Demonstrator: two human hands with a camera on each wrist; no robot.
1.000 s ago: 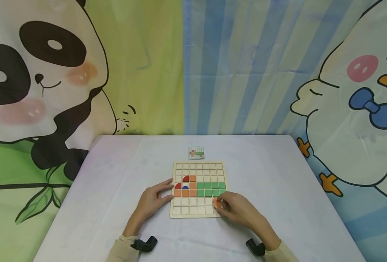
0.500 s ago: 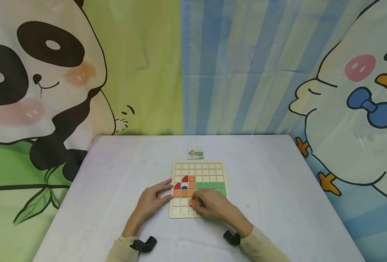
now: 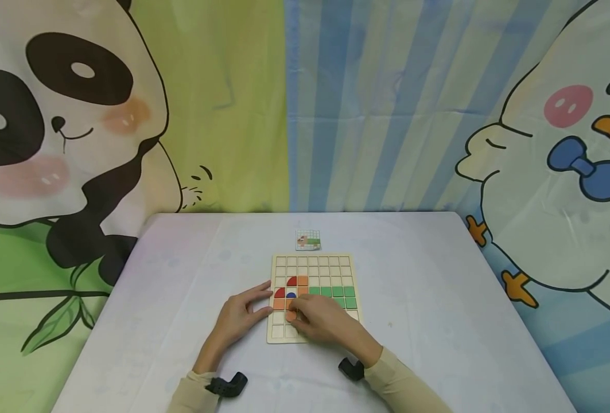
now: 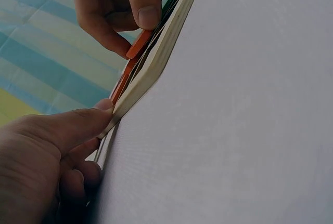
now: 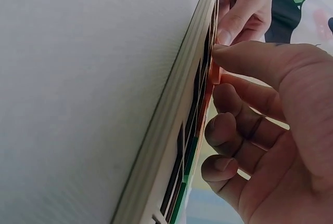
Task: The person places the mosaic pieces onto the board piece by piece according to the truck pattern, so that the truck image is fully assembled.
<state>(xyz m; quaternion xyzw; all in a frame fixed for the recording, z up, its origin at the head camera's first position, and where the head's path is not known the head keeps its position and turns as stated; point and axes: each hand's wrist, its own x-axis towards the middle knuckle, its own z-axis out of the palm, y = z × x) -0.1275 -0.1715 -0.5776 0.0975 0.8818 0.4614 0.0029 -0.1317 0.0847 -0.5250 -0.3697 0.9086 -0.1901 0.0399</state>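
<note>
A pale wooden grid board [image 3: 330,261] lies on the table, with red, orange, green and blue-and-white tiles set in several of its cells. My right hand [image 3: 325,321] is over the board's lower part and pinches an orange tile [image 3: 291,316] between thumb and index finger, just below the orange row. In the right wrist view this orange tile [image 5: 216,73] is at the board's surface, while the other fingers curl loosely. My left hand [image 3: 236,318] rests against the board's left edge, thumb and index finger spread along it. The left thumb [image 4: 86,122] touches the edge in the left wrist view.
A small picture card [image 3: 308,240] with a coloured grid pattern lies behind the board. The white-covered table [image 3: 413,275] extends to both sides. Behind it hang printed curtains [image 3: 232,115] with cartoon animals. A black wrist device [image 3: 227,385] is on each forearm.
My right hand has moved left across the board with the orange tile, from below the green tiles to below the orange row. My left hand has stayed at the left edge.
</note>
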